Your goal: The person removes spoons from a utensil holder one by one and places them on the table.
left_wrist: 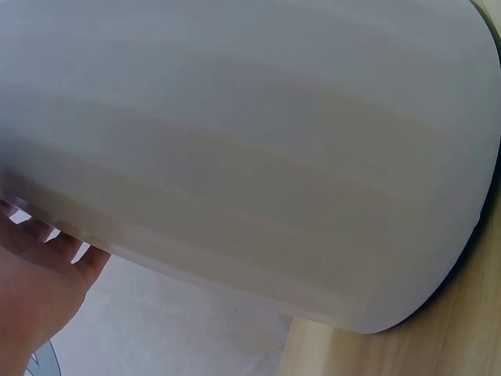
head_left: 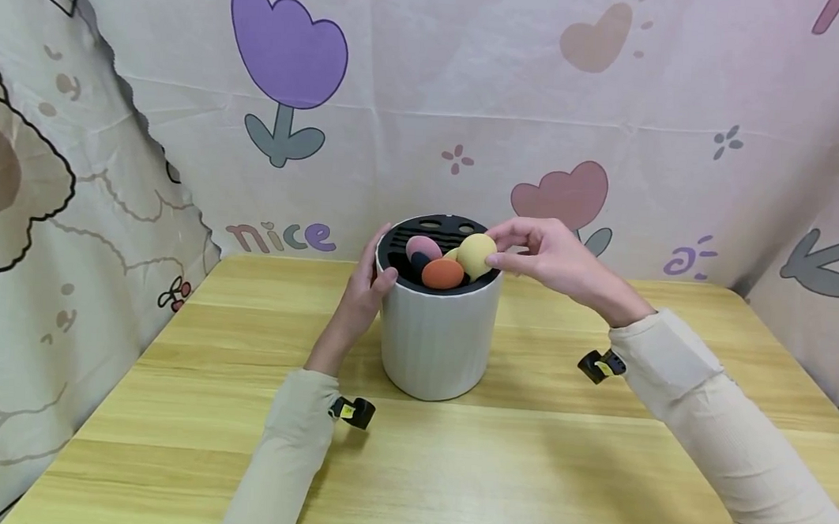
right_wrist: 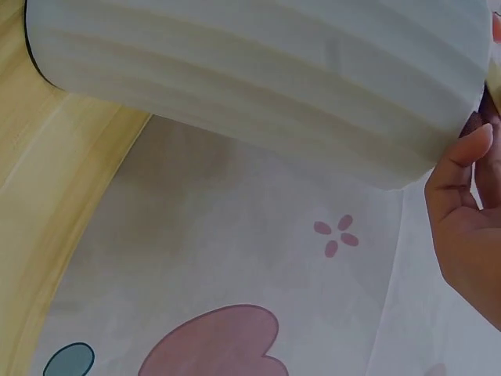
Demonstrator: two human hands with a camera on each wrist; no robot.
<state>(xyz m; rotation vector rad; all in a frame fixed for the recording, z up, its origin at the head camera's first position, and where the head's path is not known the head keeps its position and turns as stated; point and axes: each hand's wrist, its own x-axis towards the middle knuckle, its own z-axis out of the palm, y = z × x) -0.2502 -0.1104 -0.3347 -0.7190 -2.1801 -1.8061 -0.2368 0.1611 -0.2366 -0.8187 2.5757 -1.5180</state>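
A white ribbed round holder (head_left: 436, 346) stands upright on the table, its black slotted top (head_left: 394, 258) facing up. My left hand (head_left: 362, 297) grips its left side near the rim, thumb at the front. The left wrist view shows the holder's wall (left_wrist: 258, 172) with the fingers reaching behind it. Between thumb and fingers my right hand (head_left: 558, 263) pinches a yellow egg-shaped makeup sponge (head_left: 476, 256) at the top's right edge. Beside it in the open front part lie an orange sponge (head_left: 442, 274), a pink one (head_left: 423, 248), a dark blue one and another yellow one, partly hidden.
The holder rests on a light wooden table (head_left: 241, 411). Behind it hangs a printed cloth (head_left: 415, 72) with flowers and hearts, which also runs along both sides. Small black cameras (head_left: 602, 366) sit on both wrists.
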